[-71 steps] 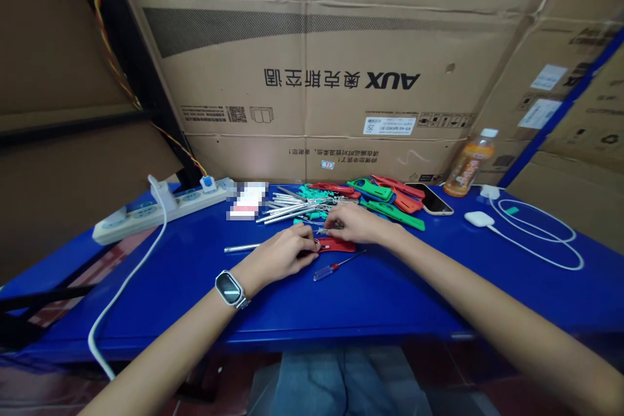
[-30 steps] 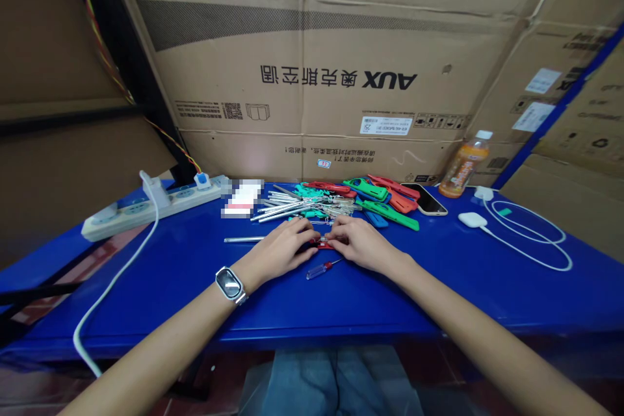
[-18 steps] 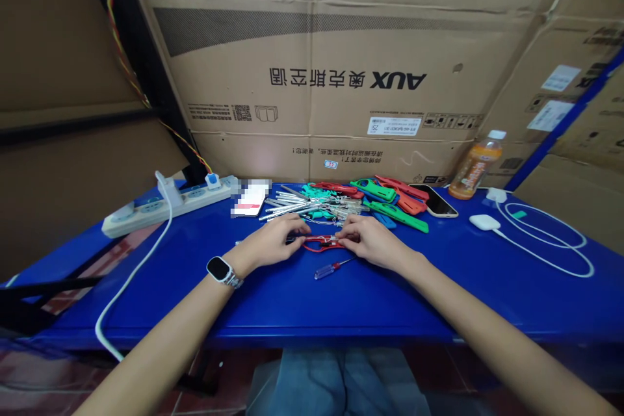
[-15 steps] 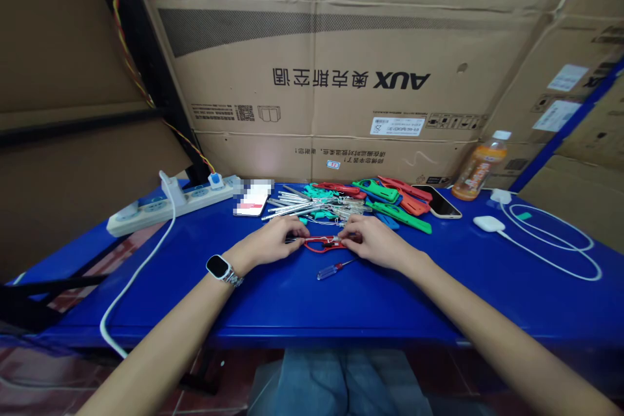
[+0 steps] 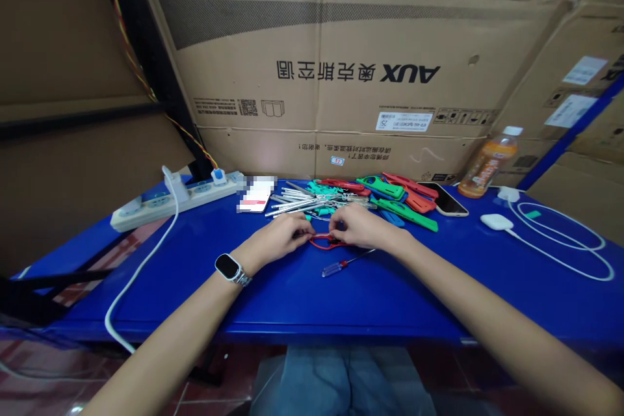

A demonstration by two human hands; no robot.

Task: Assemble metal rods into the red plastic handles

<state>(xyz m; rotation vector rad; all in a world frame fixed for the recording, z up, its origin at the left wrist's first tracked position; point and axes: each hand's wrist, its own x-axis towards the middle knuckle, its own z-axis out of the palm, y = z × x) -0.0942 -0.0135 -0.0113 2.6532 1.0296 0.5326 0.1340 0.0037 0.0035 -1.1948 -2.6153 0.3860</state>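
A red plastic lighter handle shell (image 5: pixel 322 246) lies low over the blue table between my hands, with small dark and pale parts inside it. My left hand (image 5: pixel 287 235) has its fingertips closed at the shell's left end. From the right, my right hand (image 5: pixel 358 226) pinches at the shell's upper edge, and its fingers hide part of it. Just below is a screwdriver (image 5: pixel 334 268) with a clear and red handle, touched by neither hand. Behind my hands lies a pile of metal lighter tubes (image 5: pixel 292 199) with green parts.
Red, green and blue handle shells (image 5: pixel 409 213) lie behind my right hand, near a dark phone (image 5: pixel 451 201). A bottle of orange drink (image 5: pixel 487 166) and a white charger with cable (image 5: pixel 496 222) are to the right. A power strip (image 5: pixel 146 211) and a lit phone (image 5: pixel 256 195) are to the left.
My right hand has shifted up and left along the shell, closer to my left hand. The screwdriver's shaft shows more now. The whole view has shifted slightly.
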